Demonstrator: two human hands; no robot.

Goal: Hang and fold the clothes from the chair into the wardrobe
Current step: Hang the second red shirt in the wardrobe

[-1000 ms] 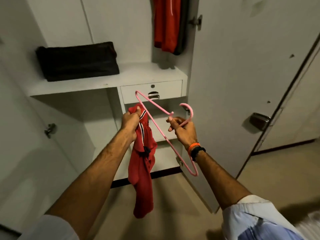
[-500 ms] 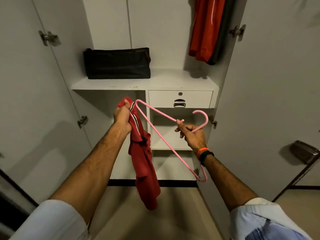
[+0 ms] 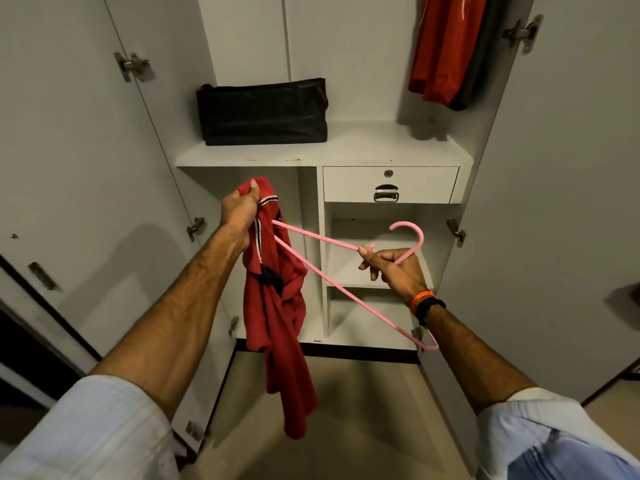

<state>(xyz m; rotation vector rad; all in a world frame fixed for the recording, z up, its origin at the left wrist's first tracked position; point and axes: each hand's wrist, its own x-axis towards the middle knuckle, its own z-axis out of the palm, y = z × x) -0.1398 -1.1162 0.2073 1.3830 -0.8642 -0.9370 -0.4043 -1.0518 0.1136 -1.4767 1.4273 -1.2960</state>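
My left hand (image 3: 239, 211) grips the collar of a red polo shirt (image 3: 277, 313), which hangs limp in front of the open white wardrobe (image 3: 346, 147). My right hand (image 3: 394, 268) holds a pink hanger (image 3: 332, 271) at the base of its hook. One end of the hanger is tucked into the shirt's neck opening by my left hand; the other end points down past my right wrist. A red garment (image 3: 443, 50) and a darker one hang at the wardrobe's upper right.
A folded black item (image 3: 263, 112) lies on the shelf. A drawer (image 3: 388, 183) with a metal handle sits under the shelf on the right, above small open shelves. Both wardrobe doors (image 3: 69, 168) stand open on either side. The floor is beige.
The view has swung so the wardrobe is centred. The hanger's left end has gone into the shirt's collar, and my right hand has moved slightly down and right.
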